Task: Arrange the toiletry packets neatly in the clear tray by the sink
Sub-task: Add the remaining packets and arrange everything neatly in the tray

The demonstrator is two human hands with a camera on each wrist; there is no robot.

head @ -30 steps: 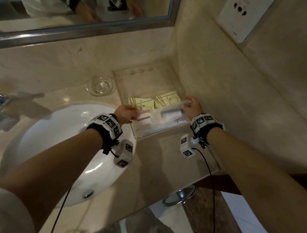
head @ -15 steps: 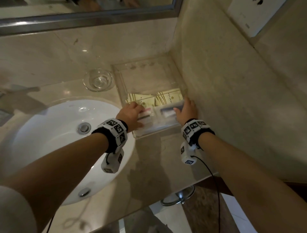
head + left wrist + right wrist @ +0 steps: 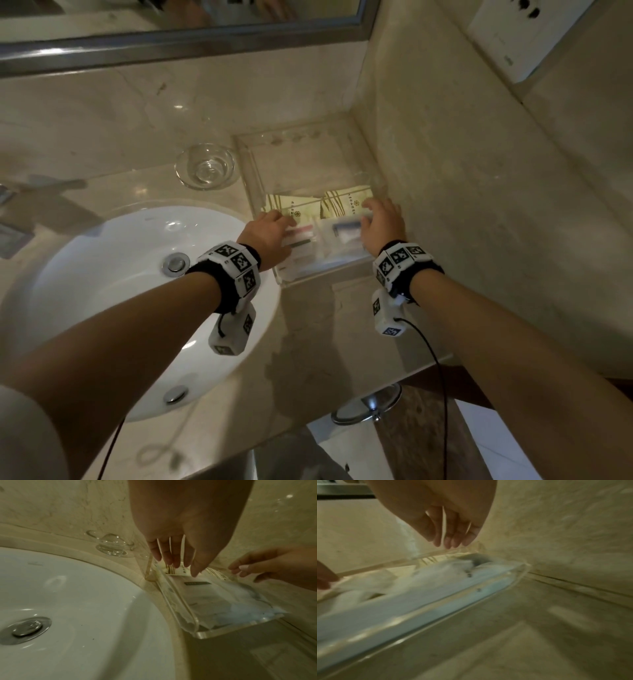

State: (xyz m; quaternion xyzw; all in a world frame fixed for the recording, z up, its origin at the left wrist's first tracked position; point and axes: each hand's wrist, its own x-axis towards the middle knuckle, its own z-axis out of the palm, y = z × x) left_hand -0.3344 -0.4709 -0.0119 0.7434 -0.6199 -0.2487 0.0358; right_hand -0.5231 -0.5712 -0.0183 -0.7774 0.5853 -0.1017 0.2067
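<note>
Countertop tray (image 3: 310,279): packets (image 3: 310,258) beneath fingers (image 3: 195,569).

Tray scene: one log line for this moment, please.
hands: left, right open over packets | packets: in tray | bowl: beside tray

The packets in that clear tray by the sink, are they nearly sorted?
Nearly, I think. Done: two yellow packets lie side by side behind two white packets in the clear tray. In hand: the left hand and right hand hover open over them, holding nothing. Left: perhaps squaring the edges; the tray's back half has no packets.
</note>
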